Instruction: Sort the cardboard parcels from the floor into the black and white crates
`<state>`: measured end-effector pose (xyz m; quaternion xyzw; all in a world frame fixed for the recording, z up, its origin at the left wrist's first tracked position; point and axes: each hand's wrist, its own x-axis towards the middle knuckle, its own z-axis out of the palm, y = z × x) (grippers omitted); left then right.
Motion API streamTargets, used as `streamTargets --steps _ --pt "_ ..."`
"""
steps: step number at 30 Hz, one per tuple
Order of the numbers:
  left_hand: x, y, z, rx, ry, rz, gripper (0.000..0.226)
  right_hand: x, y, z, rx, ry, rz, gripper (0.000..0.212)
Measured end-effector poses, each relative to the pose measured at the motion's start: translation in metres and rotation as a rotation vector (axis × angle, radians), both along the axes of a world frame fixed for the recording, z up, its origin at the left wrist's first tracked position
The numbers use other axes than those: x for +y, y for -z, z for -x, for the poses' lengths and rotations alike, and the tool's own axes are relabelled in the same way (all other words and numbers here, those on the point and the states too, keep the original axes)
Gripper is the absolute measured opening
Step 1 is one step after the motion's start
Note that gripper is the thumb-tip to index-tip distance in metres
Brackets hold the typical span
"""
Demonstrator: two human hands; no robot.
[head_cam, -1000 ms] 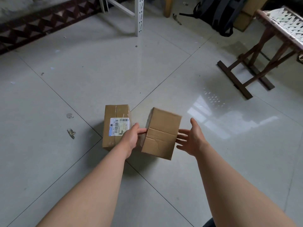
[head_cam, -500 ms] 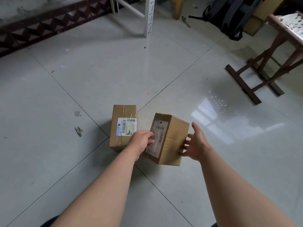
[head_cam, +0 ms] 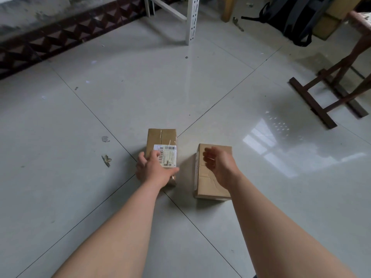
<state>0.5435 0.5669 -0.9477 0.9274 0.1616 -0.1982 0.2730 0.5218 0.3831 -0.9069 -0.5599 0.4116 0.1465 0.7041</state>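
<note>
Two cardboard parcels lie side by side on the tiled floor. The left parcel carries a white barcode label. My left hand lies over its near end, with the fingers curled down its left side and the thumb across its right edge. The right parcel is plain brown and lies flat. Just above its far half hovers my right hand, fingers loosely curled and holding nothing. Neither the black crate nor the white crate is in view.
A white metal rack leg stands at the far middle. A dark wooden stand is at the right, and a black backpack lies at the far right. Small scraps litter the floor to the left of the parcels.
The plain parcel, held tilted between both hands before, now lies flat on the floor. My left hand has moved left onto the labelled parcel, and my right hand has come off the plain one.
</note>
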Motion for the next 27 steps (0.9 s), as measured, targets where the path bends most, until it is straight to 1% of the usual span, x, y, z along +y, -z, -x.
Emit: streamTargets --steps 2,3,5,6,7,8,9,10,12,13,15,17,23,25,27 --pt "0.003 0.008 0.001 0.043 0.013 0.048 0.088 0.010 0.005 -0.004 0.005 -0.028 -0.040 0.027" --pt "0.004 0.010 0.000 0.038 0.011 0.065 0.089 0.014 0.005 -0.006 0.016 -0.038 -0.047 0.029" --pt "0.007 0.007 -0.001 0.044 -0.028 0.109 0.084 0.018 0.004 -0.007 0.048 -0.055 -0.056 0.036" --pt "0.012 0.006 -0.003 0.067 -0.095 0.214 0.081 0.017 0.004 -0.007 0.063 -0.053 -0.064 0.040" --pt "0.016 0.002 -0.005 0.112 -0.212 0.399 0.080 0.017 0.004 -0.006 0.079 -0.052 -0.072 0.043" --pt "0.021 -0.003 -0.008 0.178 -0.358 0.638 0.080 0.017 0.005 -0.006 0.091 -0.049 -0.087 0.043" --pt "0.027 -0.008 -0.010 0.260 -0.470 0.829 0.077 0.017 0.006 -0.006 0.094 -0.045 -0.110 0.043" --pt "0.032 -0.016 -0.012 0.335 -0.529 0.967 0.068 0.018 0.007 -0.007 0.089 -0.046 -0.146 0.043" --pt "0.039 -0.027 -0.015 0.408 -0.579 1.129 0.045 0.023 0.003 -0.011 0.057 -0.056 -0.230 0.042" --pt "0.042 -0.030 -0.016 0.422 -0.610 1.176 0.039 0.025 0.001 -0.013 0.028 -0.058 -0.263 0.043" --pt "0.047 -0.031 -0.016 0.445 -0.648 1.234 0.039 0.027 -0.004 -0.016 -0.025 -0.059 -0.282 0.047" --pt "0.051 -0.030 -0.015 0.456 -0.657 1.247 0.040 0.024 -0.005 -0.014 -0.040 -0.060 -0.277 0.049" --pt "0.046 -0.022 -0.012 0.506 -0.554 1.092 0.034 0.015 -0.008 -0.010 -0.035 0.008 -0.298 0.054" --pt "0.040 -0.024 -0.011 0.488 -0.533 1.064 0.033 0.013 -0.005 -0.010 -0.040 0.020 -0.293 0.054" --pt "0.037 -0.020 -0.012 0.427 -0.464 1.026 0.031 0.008 -0.005 -0.008 -0.041 0.080 -0.228 0.048"
